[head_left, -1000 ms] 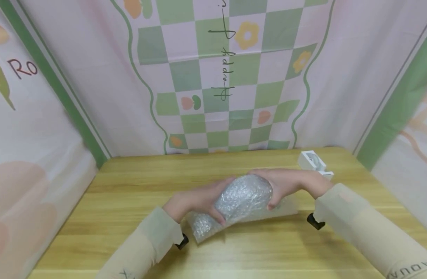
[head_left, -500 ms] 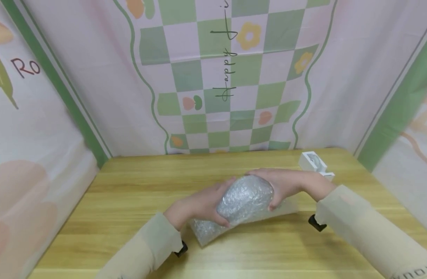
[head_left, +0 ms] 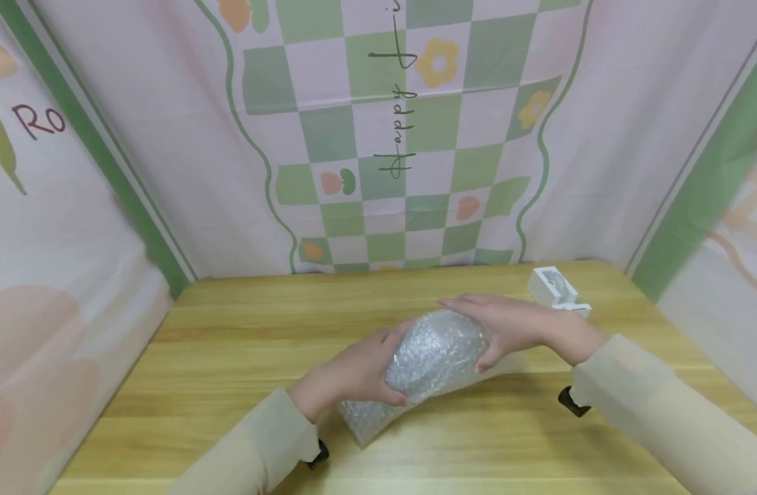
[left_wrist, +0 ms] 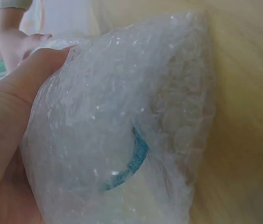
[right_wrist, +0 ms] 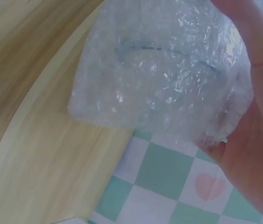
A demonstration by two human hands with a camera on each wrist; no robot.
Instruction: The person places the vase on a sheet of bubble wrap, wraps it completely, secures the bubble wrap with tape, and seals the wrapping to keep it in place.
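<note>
A bundle of clear bubble wrap (head_left: 436, 354) lies over the wooden table, bulging in the middle, with loose flaps at both ends. My left hand (head_left: 362, 368) grips its left side, thumb at the front and fingers over the far side. On the right side, my right hand (head_left: 502, 330) holds it the same way, thumb in front. Through the wrap (left_wrist: 103, 107) in the left wrist view shows a curved teal line on something pale. A thin dark curved line also shows through the plastic (right_wrist: 164, 88) in the right wrist view. What is wrapped inside cannot be made out.
A white tape dispenser (head_left: 554, 287) with a roll of clear tape stands at the back right of the wooden table (head_left: 242, 330). Behind the table hangs a checkered cloth (head_left: 384, 227), with printed curtains at both sides.
Both hands keep their grip while the bundle tilts slightly. Its left flap has swung a little toward the front, and its right end now sits higher.
</note>
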